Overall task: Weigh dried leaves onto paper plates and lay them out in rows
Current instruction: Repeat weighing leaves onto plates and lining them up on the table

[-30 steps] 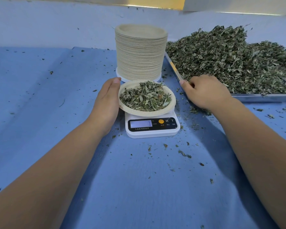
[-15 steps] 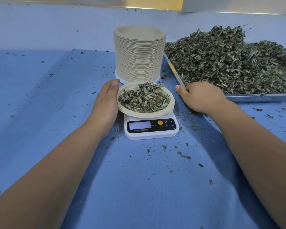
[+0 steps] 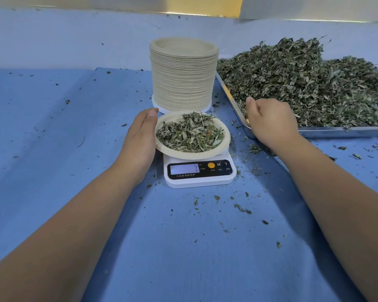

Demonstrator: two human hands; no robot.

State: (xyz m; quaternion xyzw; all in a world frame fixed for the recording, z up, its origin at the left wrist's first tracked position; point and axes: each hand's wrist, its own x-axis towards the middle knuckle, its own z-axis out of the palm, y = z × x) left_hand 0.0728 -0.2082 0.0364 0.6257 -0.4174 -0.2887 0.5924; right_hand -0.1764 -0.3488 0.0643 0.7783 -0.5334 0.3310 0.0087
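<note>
Person's left hand [image 3: 140, 140] flat against rim of round beige paper plate [image 3: 190, 155] w/ dried green leaves [image 3: 190, 136], on white digital scale [image 3: 200, 180]. The right hand [image 3: 271, 123] is curled at steel tray [image 3: 345, 131] edge; can't tell if holding anything.

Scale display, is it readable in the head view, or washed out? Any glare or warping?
Head view: the scale display glows pale, its digits too faint to read; a bright glare strip runs along the top edge; wide-angle stretch swells the left forearm and right forearm toward the lower corners.
</note>
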